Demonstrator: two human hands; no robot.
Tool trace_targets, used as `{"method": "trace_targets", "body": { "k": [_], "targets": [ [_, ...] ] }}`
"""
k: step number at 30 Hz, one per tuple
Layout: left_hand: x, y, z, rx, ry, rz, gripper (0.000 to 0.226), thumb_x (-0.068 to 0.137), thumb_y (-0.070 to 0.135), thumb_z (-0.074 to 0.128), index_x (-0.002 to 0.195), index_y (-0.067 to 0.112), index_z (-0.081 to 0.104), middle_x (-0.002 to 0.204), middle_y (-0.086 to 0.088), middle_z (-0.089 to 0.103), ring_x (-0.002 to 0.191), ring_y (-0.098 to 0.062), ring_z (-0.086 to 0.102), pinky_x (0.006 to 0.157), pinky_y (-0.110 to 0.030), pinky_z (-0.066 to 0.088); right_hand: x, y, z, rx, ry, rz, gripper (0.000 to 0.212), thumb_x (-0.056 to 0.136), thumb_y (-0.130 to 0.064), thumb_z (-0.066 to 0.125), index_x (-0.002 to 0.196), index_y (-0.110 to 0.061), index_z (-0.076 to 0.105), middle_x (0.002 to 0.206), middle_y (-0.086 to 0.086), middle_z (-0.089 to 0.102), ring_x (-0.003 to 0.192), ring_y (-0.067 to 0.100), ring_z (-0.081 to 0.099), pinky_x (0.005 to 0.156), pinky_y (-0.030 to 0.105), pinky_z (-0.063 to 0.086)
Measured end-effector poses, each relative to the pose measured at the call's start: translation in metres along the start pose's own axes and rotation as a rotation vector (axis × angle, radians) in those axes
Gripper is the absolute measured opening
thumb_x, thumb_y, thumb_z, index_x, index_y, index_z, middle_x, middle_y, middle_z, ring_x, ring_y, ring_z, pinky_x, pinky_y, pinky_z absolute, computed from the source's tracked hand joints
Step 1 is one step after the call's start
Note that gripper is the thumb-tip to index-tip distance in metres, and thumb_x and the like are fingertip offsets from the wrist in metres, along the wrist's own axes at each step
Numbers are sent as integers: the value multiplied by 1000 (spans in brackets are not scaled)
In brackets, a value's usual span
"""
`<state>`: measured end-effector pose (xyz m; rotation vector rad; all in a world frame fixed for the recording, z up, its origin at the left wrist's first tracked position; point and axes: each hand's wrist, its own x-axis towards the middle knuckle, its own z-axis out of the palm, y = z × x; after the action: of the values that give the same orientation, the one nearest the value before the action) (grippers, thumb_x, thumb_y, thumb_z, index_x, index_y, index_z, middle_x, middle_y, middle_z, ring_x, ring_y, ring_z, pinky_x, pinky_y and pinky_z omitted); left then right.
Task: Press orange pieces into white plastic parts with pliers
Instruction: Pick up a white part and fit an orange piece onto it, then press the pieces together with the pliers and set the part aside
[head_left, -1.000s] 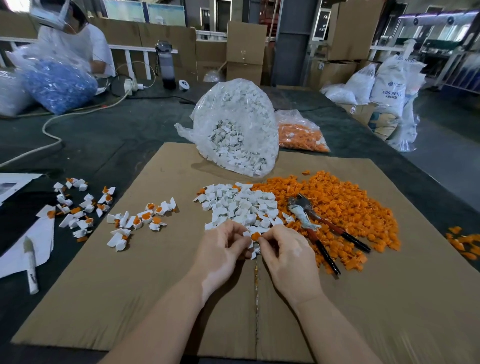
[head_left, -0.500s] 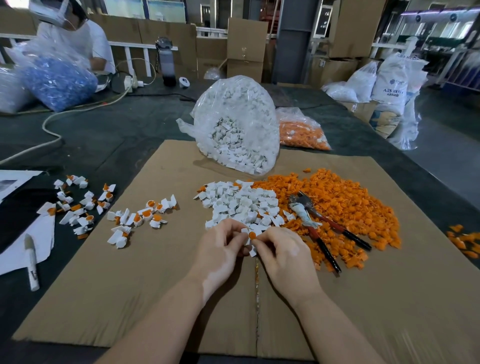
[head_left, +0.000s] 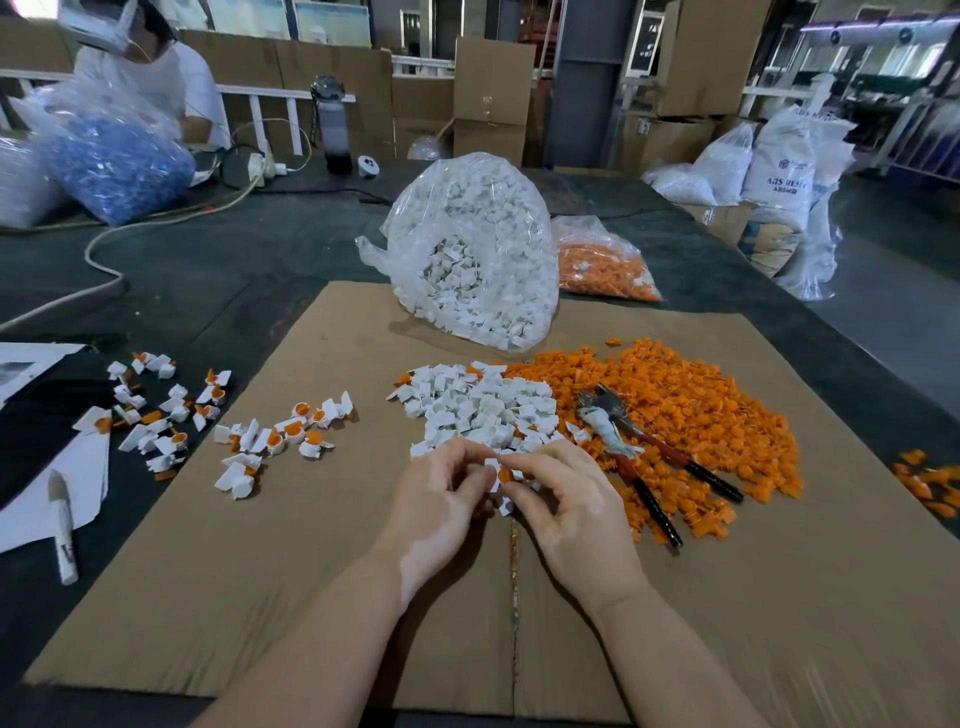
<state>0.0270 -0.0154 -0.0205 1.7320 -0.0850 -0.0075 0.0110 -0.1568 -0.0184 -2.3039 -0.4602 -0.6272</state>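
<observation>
Moved: your hands have barely shifted, fingertips meeting as before.
Left hand (head_left: 441, 499): pinching the white part (head_left: 493, 470).
Right hand (head_left: 571, 499): pinching the orange piece (head_left: 505, 474) into it.
Pliers (head_left: 639, 457): at three o'clock, beside your right hand, handles toward five.

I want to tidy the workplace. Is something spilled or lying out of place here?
Yes. A few orange pieces lie apart on the dark table at the right, off the cardboard sheet and away from the main orange pile. The pliers lie unused on that pile.
</observation>
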Motion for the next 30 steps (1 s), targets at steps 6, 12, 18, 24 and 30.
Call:
{"method": "trace_targets", "body": {
  "k": [6, 12, 18, 24, 30],
  "targets": [
    [1, 1, 1, -2, 5, -10, 14, 91, 4, 56, 86, 16, 62, 64, -3, 60, 59, -11, 59, 62, -22, 50, 1, -1, -1, 4, 5, -6, 19, 81, -8, 71, 99, -12, 71, 84, 0, 60, 82, 13, 55, 75, 21, 46],
    [2, 3, 2, 18, 25, 11, 6, 85, 8, 65, 91, 8, 63, 66, -7, 57, 63, -15, 55, 64, -26, 47, 0, 0, -1, -3, -7, -2, 20, 81, -9, 71, 101, -10, 71, 84, -1, 59, 83, 13, 55, 76, 27, 49],
    [5, 6, 1, -34, 32, -20, 9, 85, 3, 63, 93, -2, 61, 69, -16, 60, 51, -7, 54, 54, -15, 45, 5, 8, -17, -209, 207, 216, 27, 86, -21, 66, 110, -9, 66, 104, 5, 66, 102, 24, 58, 91, 45, 42],
    [8, 7, 2, -97, 35, -38, 10, 87, 4, 62, 93, -4, 61, 66, -11, 63, 50, -6, 56, 51, -14, 46, 23, 32, -48, -619, -225, 832, 48, 86, -45, 48, 124, -16, 46, 138, 11, 38, 129, 30, 30, 110, 50, 16],
    [11, 7, 3, -160, 43, -74, 8, 86, 3, 62, 92, -2, 61, 65, -8, 64, 49, -4, 57, 50, -13, 46, 32, 34, -51, -727, -251, 781, 53, 82, -52, 54, 115, -11, 47, 126, 11, 43, 119, 30, 36, 99, 45, 28]
  ]
}}
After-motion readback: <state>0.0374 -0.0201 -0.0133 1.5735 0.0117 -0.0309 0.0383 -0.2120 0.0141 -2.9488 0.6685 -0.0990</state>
